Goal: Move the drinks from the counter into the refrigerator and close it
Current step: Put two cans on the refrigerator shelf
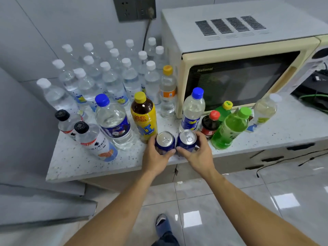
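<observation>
Fingers (173,151) of each hand curl round a blue can: left can (164,142), right can (186,140), before the microwave (239,68) on the table (74,160). Rigid, probably slippery; grip mid-body.

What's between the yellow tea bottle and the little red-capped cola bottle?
In the head view, two blue cans stand between the tea bottle and cola bottle, one gripped by each hand: left hand, right hand.
</observation>
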`<state>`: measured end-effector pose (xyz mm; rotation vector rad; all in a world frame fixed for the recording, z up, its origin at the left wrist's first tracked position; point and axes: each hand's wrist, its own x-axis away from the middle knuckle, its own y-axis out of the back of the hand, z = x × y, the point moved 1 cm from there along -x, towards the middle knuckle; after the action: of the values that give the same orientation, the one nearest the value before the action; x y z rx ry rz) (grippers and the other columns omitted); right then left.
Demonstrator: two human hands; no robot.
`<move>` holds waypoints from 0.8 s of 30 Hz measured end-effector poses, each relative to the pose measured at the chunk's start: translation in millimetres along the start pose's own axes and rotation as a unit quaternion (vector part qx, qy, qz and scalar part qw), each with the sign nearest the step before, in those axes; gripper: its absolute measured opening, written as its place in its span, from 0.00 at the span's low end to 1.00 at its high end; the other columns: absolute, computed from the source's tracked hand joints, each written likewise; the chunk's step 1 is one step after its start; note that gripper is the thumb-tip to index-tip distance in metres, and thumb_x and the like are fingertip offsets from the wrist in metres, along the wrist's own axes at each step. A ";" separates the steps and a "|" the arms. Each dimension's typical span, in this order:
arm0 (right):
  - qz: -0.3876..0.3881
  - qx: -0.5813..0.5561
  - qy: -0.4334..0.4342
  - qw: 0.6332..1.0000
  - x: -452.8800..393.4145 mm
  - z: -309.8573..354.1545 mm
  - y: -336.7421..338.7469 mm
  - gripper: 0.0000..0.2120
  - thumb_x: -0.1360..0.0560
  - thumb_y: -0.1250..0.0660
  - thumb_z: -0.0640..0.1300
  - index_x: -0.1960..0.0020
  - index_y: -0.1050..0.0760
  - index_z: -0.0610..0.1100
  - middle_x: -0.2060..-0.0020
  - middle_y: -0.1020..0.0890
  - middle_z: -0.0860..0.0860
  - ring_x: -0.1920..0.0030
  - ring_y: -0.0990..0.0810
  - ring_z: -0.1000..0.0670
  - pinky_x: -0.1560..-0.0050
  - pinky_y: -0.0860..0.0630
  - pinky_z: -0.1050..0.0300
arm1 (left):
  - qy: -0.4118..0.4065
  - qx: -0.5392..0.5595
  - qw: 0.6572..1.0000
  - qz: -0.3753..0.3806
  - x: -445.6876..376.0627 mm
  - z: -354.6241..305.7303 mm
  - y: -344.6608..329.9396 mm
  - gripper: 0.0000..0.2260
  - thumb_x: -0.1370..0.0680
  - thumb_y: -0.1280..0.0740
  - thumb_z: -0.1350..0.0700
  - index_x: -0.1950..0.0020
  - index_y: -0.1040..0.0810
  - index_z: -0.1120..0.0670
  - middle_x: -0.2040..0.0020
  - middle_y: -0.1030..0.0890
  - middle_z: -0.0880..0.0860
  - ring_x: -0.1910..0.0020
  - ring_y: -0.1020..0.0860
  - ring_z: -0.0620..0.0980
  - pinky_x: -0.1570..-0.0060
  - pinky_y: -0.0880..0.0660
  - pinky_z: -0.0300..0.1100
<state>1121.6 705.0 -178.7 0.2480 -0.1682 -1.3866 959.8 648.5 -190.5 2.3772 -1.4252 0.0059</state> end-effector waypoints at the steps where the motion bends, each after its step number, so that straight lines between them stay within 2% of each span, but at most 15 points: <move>1: -0.003 -0.006 0.004 1.000 4.0 0.8 2.3 0.30 0.36 0.18 0.44 0.42 0.29 0.60 0.48 0.21 0.66 0.46 0.22 0.62 0.46 0.26 0.69 | 0.002 0.003 1.000 -0.009 6.9 1.9 2.7 0.33 0.36 0.19 0.51 0.35 0.29 0.43 0.40 0.21 0.43 0.42 0.21 0.43 0.47 0.25 0.34; 2: -0.004 -0.013 0.007 1.000 9.5 2.4 5.1 0.29 0.36 0.18 0.44 0.43 0.29 0.60 0.48 0.21 0.66 0.47 0.21 0.61 0.46 0.24 0.67 | 0.006 0.014 1.000 -0.018 16.0 3.1 6.0 0.31 0.36 0.19 0.52 0.38 0.29 0.40 0.41 0.20 0.42 0.43 0.21 0.43 0.46 0.24 0.36; 4: 0.006 -0.034 0.005 0.999 22.6 5.3 11.4 0.28 0.36 0.18 0.43 0.43 0.28 0.57 0.49 0.20 0.63 0.47 0.21 0.58 0.45 0.22 0.59 | 0.012 0.045 0.999 -0.029 38.7 6.0 14.0 0.29 0.36 0.19 0.54 0.43 0.29 0.36 0.43 0.21 0.39 0.44 0.21 0.39 0.48 0.24 0.32; 5: 0.016 -0.047 0.002 0.999 30.6 6.4 14.3 0.28 0.36 0.18 0.43 0.42 0.27 0.56 0.49 0.19 0.61 0.46 0.20 0.56 0.44 0.21 0.55 | 0.017 0.062 0.997 -0.035 53.1 8.1 18.9 0.28 0.36 0.19 0.54 0.44 0.29 0.36 0.44 0.21 0.39 0.45 0.21 0.37 0.50 0.25 0.29; 7: 0.041 -0.071 -0.002 0.997 48.5 9.5 20.3 0.28 0.36 0.18 0.42 0.41 0.27 0.54 0.48 0.18 0.58 0.45 0.20 0.51 0.44 0.21 0.52 | 0.033 0.108 0.993 -0.046 86.7 12.3 29.9 0.27 0.36 0.19 0.54 0.44 0.27 0.37 0.45 0.20 0.40 0.46 0.21 0.37 0.49 0.24 0.31; 12: 0.124 -0.146 -0.033 0.981 100.2 17.8 23.9 0.25 0.34 0.19 0.40 0.42 0.25 0.52 0.48 0.16 0.54 0.49 0.17 0.53 0.50 0.21 0.61 | 0.049 0.243 0.964 -0.093 182.9 25.5 61.8 0.24 0.34 0.22 0.53 0.41 0.22 0.39 0.44 0.17 0.45 0.44 0.19 0.46 0.49 0.21 0.39; 14: 0.167 -0.165 -0.055 0.970 123.9 19.7 15.8 0.23 0.32 0.20 0.40 0.42 0.24 0.51 0.49 0.16 0.52 0.50 0.17 0.52 0.52 0.20 0.61 | 0.072 0.296 0.944 -0.126 223.0 34.9 74.6 0.24 0.34 0.22 0.52 0.40 0.21 0.42 0.44 0.17 0.48 0.43 0.19 0.50 0.47 0.21 0.45; 16: 0.208 -0.175 -0.074 0.959 149.1 21.9 1.3 0.23 0.32 0.21 0.41 0.40 0.24 0.51 0.49 0.16 0.53 0.51 0.17 0.54 0.53 0.20 0.61 | 0.101 0.346 0.919 -0.158 260.8 47.4 88.7 0.23 0.32 0.23 0.54 0.38 0.21 0.46 0.43 0.17 0.51 0.43 0.19 0.53 0.52 0.20 0.46; 18: 0.250 -0.174 -0.088 0.948 176.3 25.3 -18.2 0.24 0.31 0.22 0.41 0.40 0.25 0.54 0.48 0.17 0.56 0.51 0.17 0.56 0.55 0.19 0.61 | 0.124 0.380 0.897 -0.186 297.3 58.0 104.7 0.22 0.30 0.23 0.57 0.37 0.22 0.48 0.42 0.17 0.53 0.44 0.19 0.53 0.55 0.20 0.46; 21: 0.309 -0.166 -0.090 0.932 218.2 31.9 -54.7 0.23 0.31 0.22 0.40 0.42 0.25 0.57 0.50 0.16 0.58 0.52 0.17 0.59 0.56 0.19 0.63 | 0.141 0.401 0.872 -0.243 348.3 72.1 132.9 0.20 0.30 0.28 0.54 0.37 0.22 0.49 0.41 0.17 0.55 0.44 0.18 0.54 0.55 0.19 0.48; 24: 0.370 -0.152 -0.088 0.912 261.4 43.3 -95.1 0.22 0.31 0.22 0.39 0.44 0.25 0.58 0.52 0.16 0.61 0.54 0.17 0.60 0.58 0.20 0.66 | 0.150 0.400 0.856 -0.292 394.9 87.6 163.7 0.21 0.29 0.27 0.52 0.36 0.23 0.47 0.42 0.17 0.52 0.43 0.18 0.52 0.55 0.19 0.47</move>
<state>1066.4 429.1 -170.1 -0.1966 -0.1692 -0.6568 997.4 215.9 -146.9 3.1729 -0.5320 0.9303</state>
